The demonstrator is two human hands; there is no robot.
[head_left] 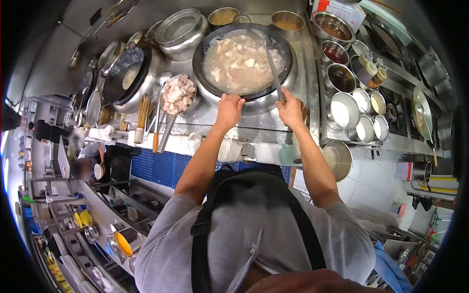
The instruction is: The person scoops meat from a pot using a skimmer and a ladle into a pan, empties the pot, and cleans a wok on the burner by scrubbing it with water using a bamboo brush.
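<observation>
A large black wok (197,66) holds chunks of pale meat (239,61) in cloudy liquid. At its near rim is my left hand (229,111), with its fingers curled against the edge; whatever lies between them is hidden. My right hand (290,108) is closed round the handle of a long metal ladle (272,66), whose far end reaches the wok's upper right part. Left of the wok, a strainer (167,132) full of raw meat pieces (178,95) rests on the steel stove top.
Metal pots of sauces and white powders (345,111) and squeeze bottles (367,72) stand at right. A second wok (124,73), a big steel pot (181,31) and bamboo brushes (142,117) are at left. Two other people (90,154) (46,131) are farther left.
</observation>
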